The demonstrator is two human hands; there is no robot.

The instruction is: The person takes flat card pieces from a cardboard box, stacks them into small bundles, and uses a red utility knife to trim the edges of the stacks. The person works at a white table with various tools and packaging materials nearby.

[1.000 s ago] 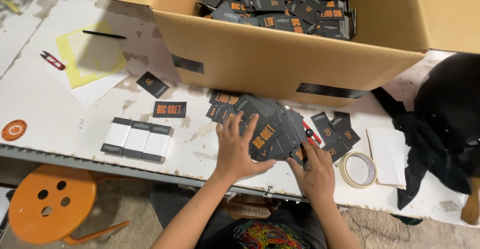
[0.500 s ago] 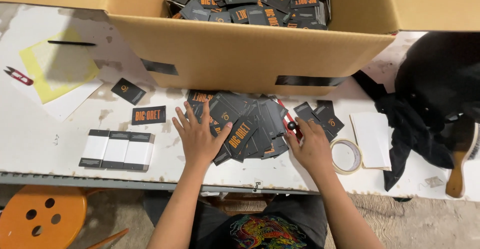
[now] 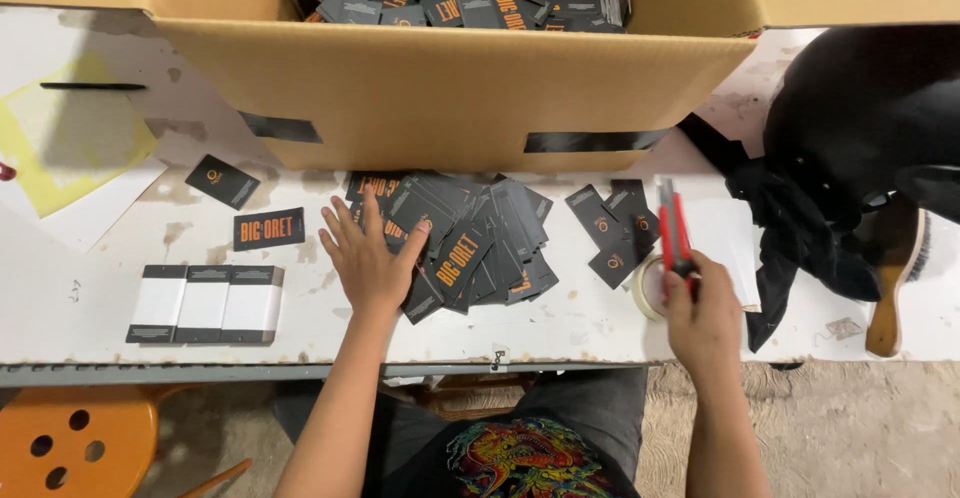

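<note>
The left hand lies flat with spread fingers on the left part of the card pile, grasping nothing. The right hand grips a red cutter, right of the pile, over a tape roll.

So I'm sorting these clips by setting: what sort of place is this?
Probably a packing or small workshop bench: a large cardboard box full of dark printed cards, more cards spread on a worn white table, and a tape roll beside the right hand.
</note>
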